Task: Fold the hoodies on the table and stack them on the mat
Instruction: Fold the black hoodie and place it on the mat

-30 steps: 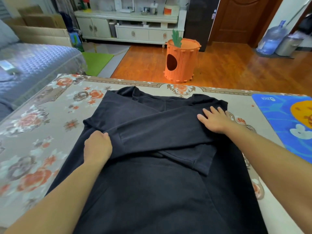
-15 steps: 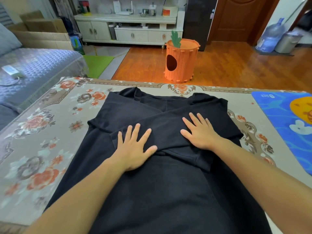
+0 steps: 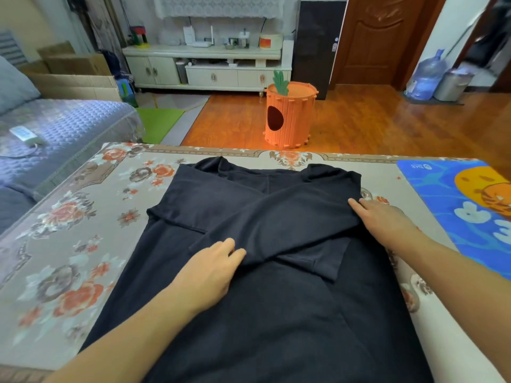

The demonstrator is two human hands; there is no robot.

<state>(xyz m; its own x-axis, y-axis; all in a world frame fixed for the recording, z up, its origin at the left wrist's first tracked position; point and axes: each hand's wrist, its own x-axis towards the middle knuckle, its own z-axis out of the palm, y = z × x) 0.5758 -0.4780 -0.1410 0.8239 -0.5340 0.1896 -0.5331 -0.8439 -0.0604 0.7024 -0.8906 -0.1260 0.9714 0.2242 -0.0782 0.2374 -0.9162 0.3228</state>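
A black hoodie (image 3: 276, 313) lies spread on the floral table (image 3: 69, 244), its two sleeves folded across the chest. My left hand (image 3: 213, 269) rests on the body of the hoodie, and its fingertips touch the lower edge of the top sleeve. My right hand (image 3: 387, 219) lies flat at the hoodie's right edge with straight fingers pointing left onto the fold. The blue cartoon mat (image 3: 431, 194) lies at the table's right end with nothing on the part that shows.
An orange carrot-shaped bin (image 3: 290, 117) stands on the wooden floor beyond the table. A blue-covered sofa (image 3: 55, 128) sits to the left. At the back are a white cabinet (image 3: 204, 70) and a water jug (image 3: 425, 76).
Both hands were pressed flat on the crossed sleeves. My left hand has slid down to the sleeve's lower edge, and my right hand has moved out to the hoodie's right side.
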